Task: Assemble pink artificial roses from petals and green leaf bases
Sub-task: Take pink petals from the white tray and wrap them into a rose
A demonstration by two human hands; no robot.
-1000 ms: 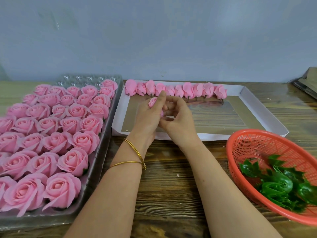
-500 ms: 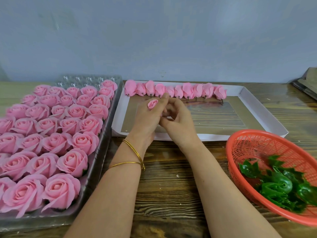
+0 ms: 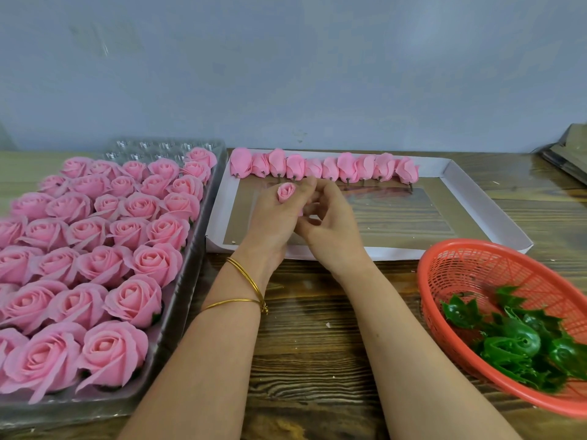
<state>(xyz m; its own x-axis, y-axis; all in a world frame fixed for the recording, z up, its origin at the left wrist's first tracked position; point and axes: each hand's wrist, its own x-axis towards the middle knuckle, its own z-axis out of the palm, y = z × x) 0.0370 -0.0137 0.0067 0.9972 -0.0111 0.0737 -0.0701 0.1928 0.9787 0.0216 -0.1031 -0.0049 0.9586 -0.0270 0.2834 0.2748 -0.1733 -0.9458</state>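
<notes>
Over the tray's point(image 3: 413, 253) near edge, left grip point(image 3: 273, 219) and right grip point(image 3: 332, 223) pinch one rosebud point(image 3: 286, 192) together.

The bud point(image 3: 286, 191) in the left hand point(image 3: 273, 223) now shows more of its spiral face, and the right hand point(image 3: 332, 223) closes in against the left fingertips.

Ahead of you a plain wall point(image 3: 317, 65) in pale blue-grey fills the upper half of the view, matte and evenly lit, with a few faint scuffs and a small mark low near its middle. You are at a wooden table point(image 3: 305, 328) whose dark, streaked grain runs left to right and whose far edge meets that wall. At your far right a dark flat stack point(image 3: 568, 154) lies on it, too cut off to identify.
</notes>
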